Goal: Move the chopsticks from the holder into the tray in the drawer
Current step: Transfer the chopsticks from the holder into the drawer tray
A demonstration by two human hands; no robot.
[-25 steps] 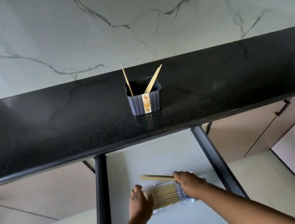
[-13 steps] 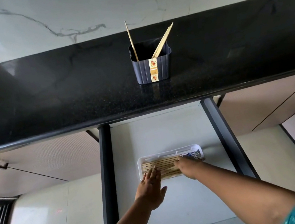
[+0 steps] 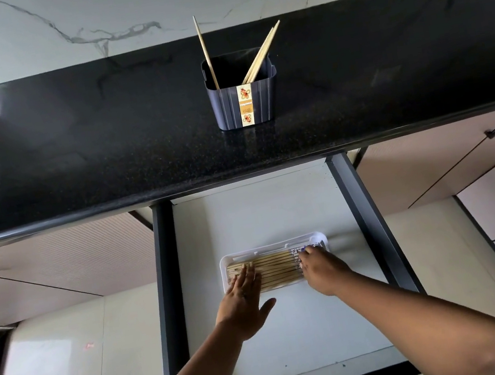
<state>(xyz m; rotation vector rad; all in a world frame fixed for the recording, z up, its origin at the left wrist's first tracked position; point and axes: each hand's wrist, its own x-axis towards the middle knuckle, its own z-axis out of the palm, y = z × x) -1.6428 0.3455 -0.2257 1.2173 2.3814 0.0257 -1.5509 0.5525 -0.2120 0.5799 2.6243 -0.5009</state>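
Now that the raised chopstick from 1 second ago lies flat in the tray (image 3: 225,272), your left hand (image 3: 242,299) presses flat on the chopsticks (image 3: 275,267) and your right hand (image 3: 320,268) nudges their patterned ends, its fingers bent. 3 remain in the holder (image 3: 244,102); its label reads "STAND", faintly.

The left hand (image 3: 243,300) and right hand (image 3: 321,268) cover both ends of the chopsticks (image 3: 277,268) in the tray (image 3: 225,264), while the holder's (image 3: 244,102) label print is too small to read.
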